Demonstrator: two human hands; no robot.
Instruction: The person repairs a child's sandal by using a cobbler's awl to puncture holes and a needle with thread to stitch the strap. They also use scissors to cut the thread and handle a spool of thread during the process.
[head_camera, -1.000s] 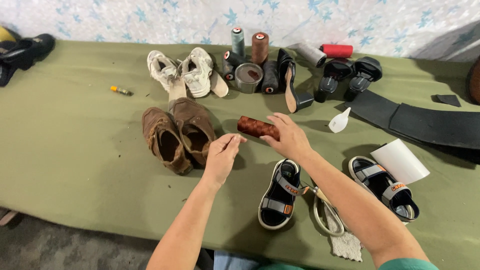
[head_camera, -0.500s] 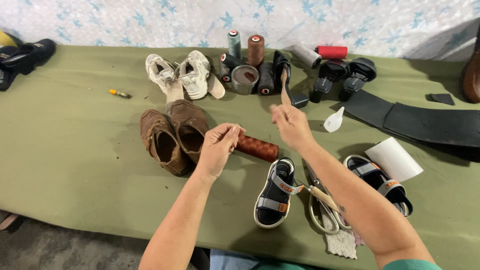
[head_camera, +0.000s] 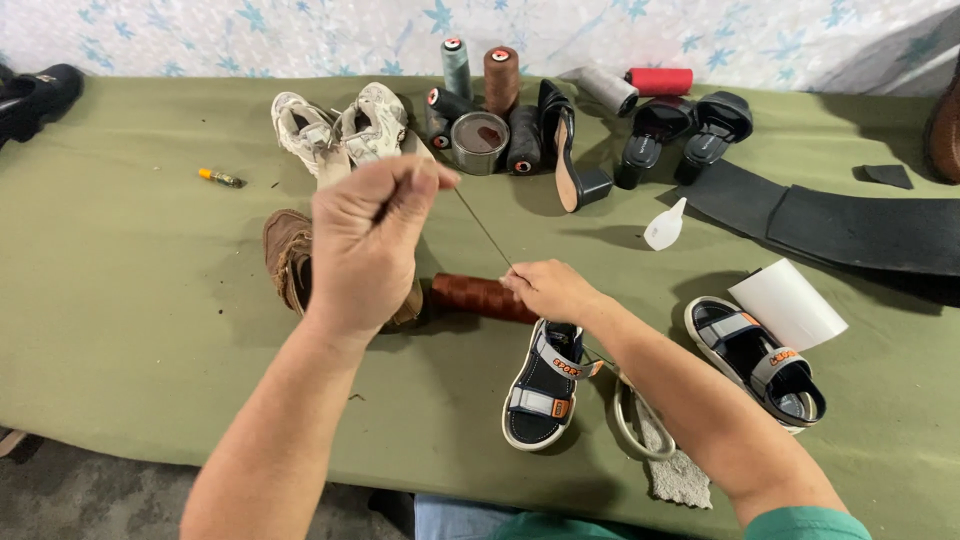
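The left hand (head_camera: 368, 245) is raised above the counter (head_camera: 130, 300), closed in a pinch on the end of a thin thread (head_camera: 483, 228). The thread runs taut down toward four o'clock to the right hand (head_camera: 548, 290), whose fingers are curled shut on it just beside the dark reddish-brown thread spool (head_camera: 483, 297) lying on its side at the counter's middle.

To draw thread well, my judgement is that the right hand should keep the spool steady while the left hand pulls in a straight, even line, so the strand neither snags nor tangles. Keeping the pull away from the brown shoes (head_camera: 292, 262), partly hidden under the left hand at nine o'clock of the spool, seems wise.

Counted:
- Two small navy sandals: one (head_camera: 540, 390) at six o'clock of the right hand, the other (head_camera: 758, 358) at three o'clock, next to a white sheet (head_camera: 790, 305).
- Two worn white sneakers (head_camera: 340, 128) at twelve o'clock of the left hand.
- Two black heeled sandals (head_camera: 685, 135) and one black high-heeled shoe (head_camera: 565, 140) toward one o'clock.
- Two upright spools, grey-green (head_camera: 456, 65) and brown (head_camera: 500, 78), with a round tin (head_camera: 480, 142) in front of them; several dark spools lie about the tin, their number unclear.
- Two rolls lying down, grey (head_camera: 605, 88) and red (head_camera: 660, 80).
- One small white bottle (head_camera: 665, 225).
- One small yellow tube (head_camera: 220, 178) at ten o'clock.
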